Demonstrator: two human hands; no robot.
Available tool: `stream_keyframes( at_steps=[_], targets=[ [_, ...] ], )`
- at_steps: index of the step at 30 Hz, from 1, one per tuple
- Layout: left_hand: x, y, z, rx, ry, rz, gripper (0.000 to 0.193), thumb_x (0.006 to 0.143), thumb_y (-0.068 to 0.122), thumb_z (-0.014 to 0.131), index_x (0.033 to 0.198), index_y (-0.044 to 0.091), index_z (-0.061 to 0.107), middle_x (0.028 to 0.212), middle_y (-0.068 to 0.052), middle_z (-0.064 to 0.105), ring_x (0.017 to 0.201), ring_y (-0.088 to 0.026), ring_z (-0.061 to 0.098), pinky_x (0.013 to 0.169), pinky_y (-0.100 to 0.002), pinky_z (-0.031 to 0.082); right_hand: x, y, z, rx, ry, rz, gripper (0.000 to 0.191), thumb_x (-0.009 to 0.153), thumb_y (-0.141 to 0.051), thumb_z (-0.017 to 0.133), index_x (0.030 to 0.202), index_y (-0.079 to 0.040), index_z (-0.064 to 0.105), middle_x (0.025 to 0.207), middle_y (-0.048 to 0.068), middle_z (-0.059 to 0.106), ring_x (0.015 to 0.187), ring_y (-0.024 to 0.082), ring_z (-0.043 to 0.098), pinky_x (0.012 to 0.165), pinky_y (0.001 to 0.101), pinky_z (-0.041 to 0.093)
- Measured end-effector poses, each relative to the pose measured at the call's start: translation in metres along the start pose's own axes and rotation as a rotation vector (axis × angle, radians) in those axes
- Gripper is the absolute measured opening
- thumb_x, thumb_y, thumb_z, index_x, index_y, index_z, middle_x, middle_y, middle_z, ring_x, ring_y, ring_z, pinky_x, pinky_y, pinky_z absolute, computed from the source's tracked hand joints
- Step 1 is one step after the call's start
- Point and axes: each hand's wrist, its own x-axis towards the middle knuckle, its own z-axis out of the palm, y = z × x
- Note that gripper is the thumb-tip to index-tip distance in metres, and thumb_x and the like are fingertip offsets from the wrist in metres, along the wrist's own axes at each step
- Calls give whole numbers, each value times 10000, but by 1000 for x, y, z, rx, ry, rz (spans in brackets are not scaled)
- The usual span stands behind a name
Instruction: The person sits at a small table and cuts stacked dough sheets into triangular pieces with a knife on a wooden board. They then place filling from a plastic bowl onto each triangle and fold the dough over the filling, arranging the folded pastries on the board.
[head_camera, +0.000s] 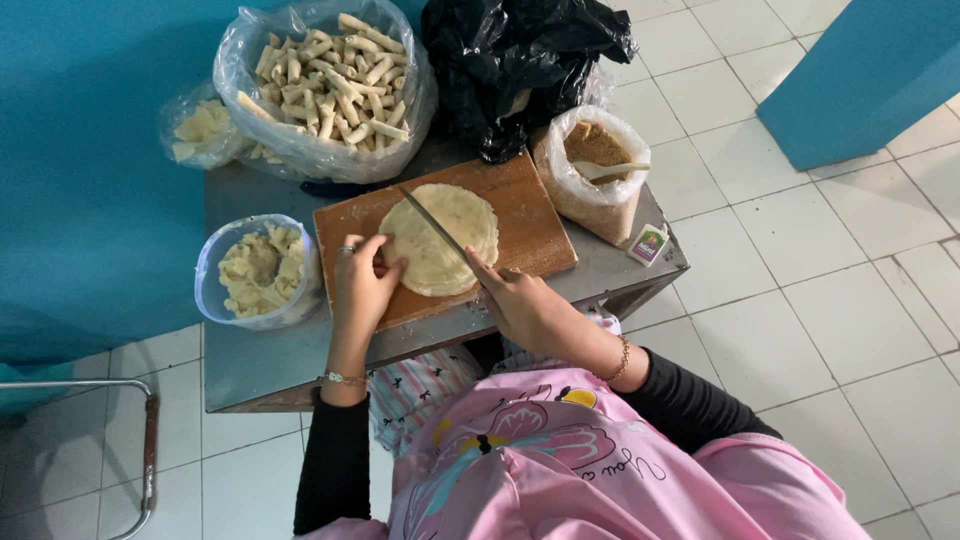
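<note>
While the left hand (362, 288) presses flat and open on the near-left edge of the round wrapper stack (440, 238) to steady it on the wooden board (535, 225), the right hand (520, 305) grips a knife (437, 227), blade lying diagonally across the stack, tip pointing far-left.

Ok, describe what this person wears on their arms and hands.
Both arms have long black sleeves ending short of the wrists. The left hand has a ring on one finger and a thin beaded bracelet at the wrist. The right hand shows no ring, only a slim chain bracelet at the wrist.
</note>
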Motion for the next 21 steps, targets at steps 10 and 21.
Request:
stream_keyframes(
  at_steps=[10,21],
  targets=[
    [6,3,-6,20,-54,3,378,837,132,836,1177,36,703,1031,-121,585,786,-215,689,715,-347,590,-1,6,15,-44,10,11,752,922,-54,596,1587,25,255,872,303,653,724,469,674,668,510,549],
    [53,47,-21,398,-281,468,753,780,-84,680,1470,197,578,1369,-76,639,1262,-306,561,1053,-445,446,12,-3,14,-117,-148,120,812,861,-33,546,1582,69,187,605,232,640,543,434,659,552,525,527]
  ],
)
